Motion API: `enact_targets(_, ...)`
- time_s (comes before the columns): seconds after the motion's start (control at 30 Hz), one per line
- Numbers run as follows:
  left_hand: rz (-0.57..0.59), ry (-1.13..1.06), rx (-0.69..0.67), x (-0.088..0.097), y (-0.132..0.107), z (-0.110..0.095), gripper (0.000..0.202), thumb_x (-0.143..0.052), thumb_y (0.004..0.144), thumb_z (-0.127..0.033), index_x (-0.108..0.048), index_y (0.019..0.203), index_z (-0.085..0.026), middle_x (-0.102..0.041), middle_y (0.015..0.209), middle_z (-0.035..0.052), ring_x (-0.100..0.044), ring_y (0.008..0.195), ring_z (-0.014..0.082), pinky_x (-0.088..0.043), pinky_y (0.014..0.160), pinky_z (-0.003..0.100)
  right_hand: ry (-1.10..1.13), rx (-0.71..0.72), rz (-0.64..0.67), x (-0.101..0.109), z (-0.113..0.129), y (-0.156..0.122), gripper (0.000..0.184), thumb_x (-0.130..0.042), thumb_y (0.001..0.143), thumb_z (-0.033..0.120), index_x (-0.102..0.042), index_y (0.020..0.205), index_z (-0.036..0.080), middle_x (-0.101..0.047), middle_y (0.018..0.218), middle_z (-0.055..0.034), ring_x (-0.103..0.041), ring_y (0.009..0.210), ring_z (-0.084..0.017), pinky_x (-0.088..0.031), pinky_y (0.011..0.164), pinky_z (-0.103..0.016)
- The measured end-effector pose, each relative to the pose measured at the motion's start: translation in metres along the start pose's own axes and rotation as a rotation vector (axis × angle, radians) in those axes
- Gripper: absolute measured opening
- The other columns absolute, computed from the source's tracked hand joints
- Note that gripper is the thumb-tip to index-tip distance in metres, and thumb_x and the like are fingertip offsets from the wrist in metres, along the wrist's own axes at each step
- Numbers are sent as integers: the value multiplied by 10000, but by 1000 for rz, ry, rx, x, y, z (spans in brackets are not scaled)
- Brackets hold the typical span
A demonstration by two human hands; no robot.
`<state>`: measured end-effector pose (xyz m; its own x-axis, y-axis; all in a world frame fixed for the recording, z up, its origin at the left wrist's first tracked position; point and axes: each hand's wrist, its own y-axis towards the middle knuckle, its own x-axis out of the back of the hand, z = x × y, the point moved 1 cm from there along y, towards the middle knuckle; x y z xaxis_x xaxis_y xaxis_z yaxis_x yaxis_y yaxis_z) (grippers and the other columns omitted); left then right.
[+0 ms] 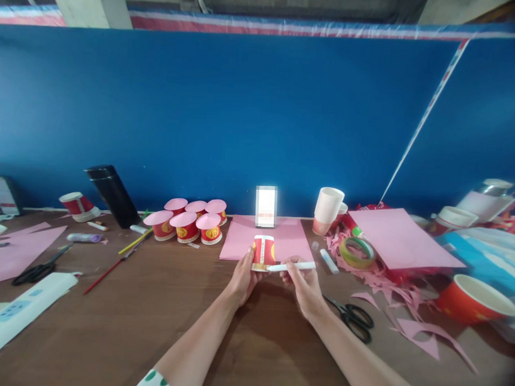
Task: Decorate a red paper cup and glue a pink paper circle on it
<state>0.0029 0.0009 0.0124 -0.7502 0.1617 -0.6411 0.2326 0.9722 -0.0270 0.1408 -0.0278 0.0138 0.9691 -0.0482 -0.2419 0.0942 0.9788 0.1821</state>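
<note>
A small red paper cup (pixel 263 250) with yellow marks and a pale vertical strip is in my left hand (pixel 242 280), whose fingers close round its left side and base. Between the thumb and fingers of my right hand (pixel 303 282) lies a slim white pen (pixel 297 266), its tip at the cup's lower edge. Both hands are above the near edge of a pink paper stack (pixel 239 237). Upside-down red cups (pixel 185 231) topped with pink paper discs (pixel 183 219) stand left of my hands. Black-handled scissors (pixel 356 320) lie by my right forearm.
White stacked cups (pixel 328 204), a tape roll (pixel 357 253), pink scraps (pixel 401 294) and an orange-red cup (pixel 475 302) sit on the right. Leftward are a black flask (pixel 114 196), more scissors (pixel 39 267) and a power strip (pixel 20 314). A blue panel (pixel 243 113) stands behind.
</note>
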Motion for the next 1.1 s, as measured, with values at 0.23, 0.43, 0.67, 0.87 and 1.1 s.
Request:
enact_targets(0.23,11,8,-9,3,1,2,394,-516,808,-466,-608,949,-110,-666,895,114,-620,859,218,-481,767,342,-20,12,-5,1,0,1,254,-610,771,421,-588,748,169,-581,591,1,-504,522,-87,-386,461,-178)
enact_targets(0.43,9,8,-2,3,1,1,402,-527,801,-469,-606,947,-103,-663,894,114,-620,854,218,-481,772,349,-11,25,-11,0,0,1,258,-600,779,425,-584,754,169,-582,600,1,-503,525,-84,-395,471,-176)
enact_targets(0.67,14,-22,-11,3,1,3,394,-530,803,-461,-607,950,-103,-669,877,114,-624,852,221,-484,773,357,-18,10,13,0,-2,0,241,-598,787,407,-584,748,170,-574,579,6,-502,521,-78,-386,462,-166)
enact_targets(0.87,-15,-10,6,6,2,3,424,-521,804,-473,-606,973,-94,-670,917,135,-632,839,228,-485,777,376,9,62,-61,0,4,1,231,-574,802,398,-583,764,170,-580,595,1,-503,515,-80,-397,460,-174)
enact_targets(1.1,-14,-3,14,6,2,3,394,-530,806,-450,-606,971,-100,-671,926,128,-632,845,224,-491,775,364,0,27,-61,1,0,2,233,-600,781,404,-589,772,171,-586,601,3,-505,520,-78,-390,458,-167)
